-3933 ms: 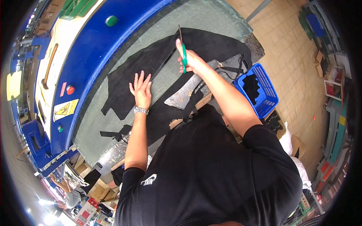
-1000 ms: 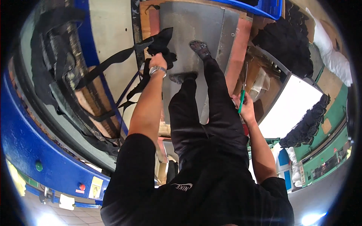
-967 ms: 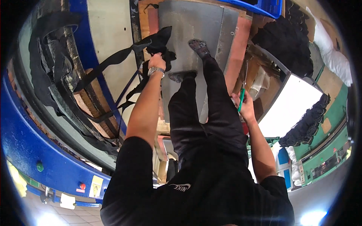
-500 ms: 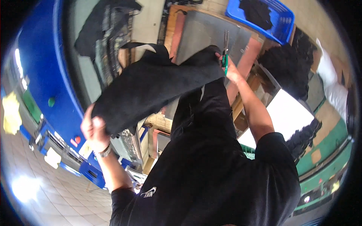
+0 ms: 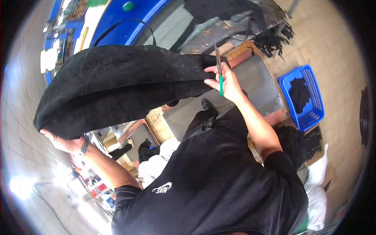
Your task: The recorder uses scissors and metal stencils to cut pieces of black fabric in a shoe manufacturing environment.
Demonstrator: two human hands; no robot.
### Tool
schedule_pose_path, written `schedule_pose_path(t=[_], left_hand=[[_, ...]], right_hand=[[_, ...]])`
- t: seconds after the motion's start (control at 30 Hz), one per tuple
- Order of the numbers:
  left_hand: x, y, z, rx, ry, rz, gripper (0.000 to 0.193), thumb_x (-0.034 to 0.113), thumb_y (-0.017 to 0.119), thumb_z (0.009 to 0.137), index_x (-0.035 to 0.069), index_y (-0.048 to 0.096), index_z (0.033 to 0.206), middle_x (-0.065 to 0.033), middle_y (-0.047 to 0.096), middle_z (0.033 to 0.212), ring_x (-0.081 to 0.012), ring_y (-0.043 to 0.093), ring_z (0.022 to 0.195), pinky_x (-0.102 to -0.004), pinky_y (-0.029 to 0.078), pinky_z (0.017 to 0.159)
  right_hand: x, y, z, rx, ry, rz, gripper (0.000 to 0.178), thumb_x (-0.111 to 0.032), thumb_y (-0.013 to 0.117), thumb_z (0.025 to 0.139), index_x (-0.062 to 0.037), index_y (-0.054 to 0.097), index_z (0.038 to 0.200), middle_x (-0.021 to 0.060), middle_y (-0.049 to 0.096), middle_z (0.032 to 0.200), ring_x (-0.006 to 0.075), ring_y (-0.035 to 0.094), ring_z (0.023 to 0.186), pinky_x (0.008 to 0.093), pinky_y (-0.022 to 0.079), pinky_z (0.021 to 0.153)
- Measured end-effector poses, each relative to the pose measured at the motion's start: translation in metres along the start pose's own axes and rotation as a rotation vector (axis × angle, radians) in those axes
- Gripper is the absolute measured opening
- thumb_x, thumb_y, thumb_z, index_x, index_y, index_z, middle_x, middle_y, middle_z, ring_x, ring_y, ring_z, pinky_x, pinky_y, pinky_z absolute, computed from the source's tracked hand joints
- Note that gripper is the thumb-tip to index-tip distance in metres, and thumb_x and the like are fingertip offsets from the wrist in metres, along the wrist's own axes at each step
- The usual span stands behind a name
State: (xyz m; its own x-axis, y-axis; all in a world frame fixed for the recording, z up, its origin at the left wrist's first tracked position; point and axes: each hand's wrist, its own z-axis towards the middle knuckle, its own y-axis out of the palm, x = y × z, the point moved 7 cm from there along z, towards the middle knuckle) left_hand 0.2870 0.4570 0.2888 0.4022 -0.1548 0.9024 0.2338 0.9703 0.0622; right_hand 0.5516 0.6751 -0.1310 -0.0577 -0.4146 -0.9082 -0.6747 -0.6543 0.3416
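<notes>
A long black suede-like sheet stretches in front of me, with a fold running along its length. My left hand grips its lower left end from below, the fingers partly hidden by the material. At the sheet's right end is my right hand, which holds scissors with a green handle and blades pointing away from me. The thumb and fingers of that hand also reach the sheet's edge; how firmly they pinch it is hard to tell.
A grey-topped platform with reddish edges lies below my hands. To the right stands a blue plastic basket with black scraps in it. More black pieces lie nearer, beside white sacks. A blue machine stands at far left.
My view has turned to the left. The sheet has swung left with my left hand and now shows a lengthwise fold. The scissors stay in my right hand.
</notes>
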Motion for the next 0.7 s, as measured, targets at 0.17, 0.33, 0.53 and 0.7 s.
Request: schedule_pose_path(t=[0.17, 0.33, 0.53, 0.7], left_hand=[[-0.039, -0.144, 0.007, 0.198, -0.026, 0.034, 0.054, 0.045, 0.048, 0.102, 0.004, 0.05, 0.138, -0.0197, 0.052, 0.141, -0.0385, 0.053, 0.126, -0.0553, 0.044, 0.106], [-0.097, -0.28, -0.027, 0.354, -0.067, 0.101, 0.051, 0.039, 0.052, 0.102, 0.008, 0.046, 0.142, -0.0143, 0.054, 0.139, -0.0312, 0.057, 0.122, -0.0485, 0.049, 0.102], [-0.197, -0.362, -0.038, 0.335, -0.223, -0.242, 0.046, 0.029, 0.052, 0.103, 0.008, 0.045, 0.144, -0.0123, 0.055, 0.138, -0.0273, 0.055, 0.124, -0.0433, 0.043, 0.108], [-0.309, -0.401, -0.02, 0.231, -0.404, -0.215, 0.044, 0.021, 0.052, 0.104, 0.008, 0.044, 0.145, -0.0144, 0.057, 0.135, -0.0257, 0.058, 0.119, -0.0409, 0.05, 0.1]], right_hand=[[-0.018, 0.038, 0.026, 0.07, -0.333, -0.327, 0.025, -0.006, 0.076, 0.084, -0.0045, 0.059, 0.101, 0.0041, 0.066, 0.094, 0.0136, 0.061, 0.087, 0.0281, 0.047, 0.081], [-0.152, 0.068, 0.039, 0.103, -0.607, -0.446, 0.022, -0.002, 0.075, 0.082, -0.0057, 0.059, 0.096, -0.0002, 0.067, 0.089, 0.0066, 0.052, 0.072, 0.0243, 0.046, 0.069], [-0.261, 0.226, 0.075, 0.11, -0.98, -1.018, 0.024, -0.015, 0.077, 0.086, -0.0035, 0.062, 0.101, 0.0098, 0.071, 0.091, 0.0129, 0.067, 0.086, 0.0293, 0.05, 0.076], [-0.231, 0.284, 0.1, 0.179, -0.86, -1.278, 0.031, -0.014, 0.073, 0.083, -0.0006, 0.061, 0.108, 0.0199, 0.068, 0.088, 0.0288, 0.066, 0.082, 0.0395, 0.051, 0.074]])
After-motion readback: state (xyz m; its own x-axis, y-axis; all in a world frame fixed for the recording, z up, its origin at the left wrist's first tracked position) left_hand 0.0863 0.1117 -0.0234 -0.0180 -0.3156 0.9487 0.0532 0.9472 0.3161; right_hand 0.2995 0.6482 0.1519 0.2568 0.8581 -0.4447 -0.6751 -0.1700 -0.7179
